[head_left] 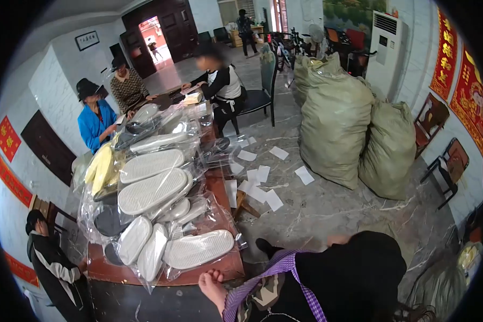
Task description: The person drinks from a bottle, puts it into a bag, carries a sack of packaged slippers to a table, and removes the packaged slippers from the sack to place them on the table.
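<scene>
Neither of my own hands can be made out in the head view. A co-worker in black [333,284], with purple checked straps, leans in close at the lower right. One bare hand [213,287] with curled fingers, seemingly that co-worker's, is beside the table's near corner; nothing shows in it. Just beyond that hand lies a clear-bagged white slipper [199,249] with a ribbed sole. More bagged slippers are heaped behind it: large white ones [153,190], yellow ones [99,167] and dark ones [110,220].
The red-brown table [228,265] carries the heap. Several people sit or stand around its far end and left side. White paper sheets [273,200] litter the floor. Full woven sacks [335,123], chairs [448,166] and a tall air conditioner [385,51] stand to the right.
</scene>
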### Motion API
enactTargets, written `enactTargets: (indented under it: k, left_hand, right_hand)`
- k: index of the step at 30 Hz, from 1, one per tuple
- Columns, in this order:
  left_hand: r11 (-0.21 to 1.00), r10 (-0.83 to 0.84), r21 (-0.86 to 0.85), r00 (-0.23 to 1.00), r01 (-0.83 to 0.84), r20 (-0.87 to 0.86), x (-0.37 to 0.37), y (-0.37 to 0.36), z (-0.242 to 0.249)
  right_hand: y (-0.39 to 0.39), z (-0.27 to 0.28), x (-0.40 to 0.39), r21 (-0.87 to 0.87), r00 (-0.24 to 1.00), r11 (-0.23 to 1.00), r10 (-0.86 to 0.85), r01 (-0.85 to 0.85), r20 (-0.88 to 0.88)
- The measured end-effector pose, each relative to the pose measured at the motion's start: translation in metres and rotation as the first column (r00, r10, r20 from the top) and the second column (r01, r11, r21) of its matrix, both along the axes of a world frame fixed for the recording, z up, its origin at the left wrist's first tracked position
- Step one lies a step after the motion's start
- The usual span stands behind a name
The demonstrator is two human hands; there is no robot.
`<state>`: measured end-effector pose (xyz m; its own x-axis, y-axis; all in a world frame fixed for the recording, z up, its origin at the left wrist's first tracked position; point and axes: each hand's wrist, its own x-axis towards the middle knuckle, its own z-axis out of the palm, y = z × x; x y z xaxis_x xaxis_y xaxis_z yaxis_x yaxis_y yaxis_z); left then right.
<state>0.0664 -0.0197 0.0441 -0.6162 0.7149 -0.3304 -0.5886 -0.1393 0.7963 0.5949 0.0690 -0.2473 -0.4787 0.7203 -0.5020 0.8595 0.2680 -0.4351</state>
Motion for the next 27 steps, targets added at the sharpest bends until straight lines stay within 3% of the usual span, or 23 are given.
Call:
enactTargets:
  k: [1, 2, 4, 7, 11, 14, 15, 16, 18, 19, 20, 22, 23, 24, 25, 26, 27]
  left_hand:
    - [0.999, -0.038, 0.036, 0.999, 0.038, -0.022, 0.009, 0.003, -0.003]
    - [0.993, -0.062, -0.110, 0.994, 0.052, -0.086, 0.025, 0.008, 0.011]
    - [0.952, -0.270, -0.165, 0.961, 0.257, -0.062, 0.035, 0.017, 0.006]
    - [0.847, -0.495, -0.311, 0.853, 0.430, -0.168, 0.066, 0.023, 0.004]
    - [0.783, -0.599, -0.262, 0.798, 0.565, -0.069, 0.113, 0.037, -0.004]
    - [0.741, -0.659, -0.250, 0.748, 0.624, -0.086, 0.167, 0.050, 0.005]
    - [0.698, -0.705, -0.295, 0.700, 0.653, -0.118, 0.185, 0.056, 0.007]
    - [0.682, -0.720, -0.299, 0.684, 0.667, -0.116, 0.205, 0.054, 0.007]
    - [0.654, -0.751, -0.292, 0.647, 0.698, -0.133, 0.246, 0.058, 0.003]
    - [0.575, -0.818, -0.238, 0.547, 0.783, -0.175, 0.263, 0.058, -0.001]
    - [0.565, -0.825, -0.271, 0.537, 0.780, -0.175, 0.292, 0.057, 0.016]
    - [0.402, -0.915, -0.409, 0.378, 0.819, -0.141, 0.339, 0.053, 0.036]
    - [0.359, -0.933, -0.367, 0.325, 0.858, -0.152, 0.349, 0.056, 0.031]
    - [0.316, -0.947, -0.314, 0.280, 0.895, -0.156, 0.368, 0.052, 0.027]
    - [0.278, -0.956, -0.255, 0.240, 0.926, -0.169, 0.389, 0.048, 0.024]
    - [0.221, -0.972, -0.215, 0.196, 0.951, -0.131, 0.409, 0.043, 0.025]
    - [0.168, -0.984, -0.168, 0.153, 0.971, -0.094, 0.428, 0.039, 0.025]
  right_hand:
    - [-0.037, 0.008, 0.024, -0.118, 0.984, 0.986, -0.099, 0.117, 0.145]
    - [-0.070, 0.014, 0.041, -0.203, 0.955, 0.948, -0.199, 0.244, 0.220]
    - [-0.118, 0.023, 0.056, -0.294, 0.885, 0.848, -0.358, 0.441, 0.297]
    - [-0.164, 0.019, 0.052, -0.344, 0.837, 0.763, -0.496, 0.547, 0.230]
    - [-0.183, 0.015, 0.032, -0.315, 0.789, 0.745, -0.613, 0.588, 0.024]
    - [-0.172, 0.036, 0.024, -0.172, 0.750, 0.769, -0.639, 0.616, -0.168]
    - [-0.165, 0.078, 0.020, -0.139, 0.745, 0.760, -0.649, 0.635, -0.154]
    - [-0.181, 0.060, 0.028, -0.028, 0.711, 0.739, -0.656, 0.673, -0.253]
    - [-0.201, 0.128, 0.040, -0.136, 0.500, 0.597, -0.757, 0.791, -0.421]
    - [-0.219, 0.141, 0.052, -0.111, 0.449, 0.541, -0.781, 0.834, -0.434]
    - [-0.241, 0.150, 0.064, -0.082, 0.408, 0.491, -0.796, 0.867, -0.447]
    - [-0.296, 0.164, 0.093, -0.318, 0.026, 0.119, -0.959, 0.941, -0.282]
    - [-0.321, 0.157, 0.088, -0.430, -0.154, -0.069, -0.974, 0.900, -0.166]
    - [-0.375, 0.103, 0.099, -0.294, -0.135, -0.028, -0.927, 0.956, -0.351]
    - [-0.422, 0.073, 0.108, -0.183, -0.036, 0.020, -0.953, 0.983, -0.300]
    - [-0.469, 0.044, 0.116, -0.072, 0.054, 0.073, -0.970, 0.995, -0.235]
    - [-0.499, 0.052, 0.121, -0.033, 0.178, 0.175, -0.981, 0.984, 0.083]
